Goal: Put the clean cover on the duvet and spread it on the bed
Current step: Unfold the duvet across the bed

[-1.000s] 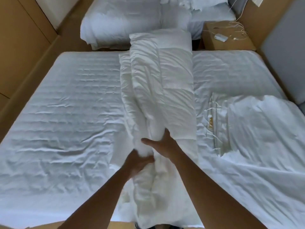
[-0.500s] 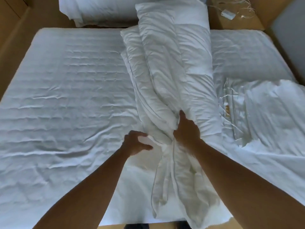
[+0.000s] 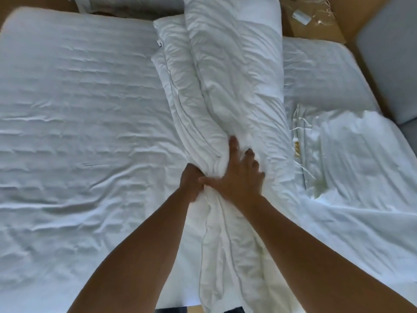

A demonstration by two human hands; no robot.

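**Both hands on the bunched duvet in the middle of the bed**

The duvet (image 3: 228, 71) lay as a long, folded roll along the middle of the bed (image 3: 79, 109), from the far edge down to the near edge. The left hand (image 3: 190, 182) was closed around the narrow, gathered part of the roll, with its fingers wrapped into the cloth so that the tips were hidden. The right hand (image 3: 239, 175) lay just beside it and touched it at the thumb. Its fingers (image 3: 233, 145) were spread and pressed flat on top of the duvet, not curled around it. Beyond the fingertips the roll became wide and thick. Below the wrists it hung thin and wrinkled toward the near edge of the bed. To the right of the right hand's fingers, a crumpled white cover (image 3: 361, 159) with thin ties at its edge lay on the mattress, near the roll. To the left of the left hand's fingers the quilted mattress surface was bare.
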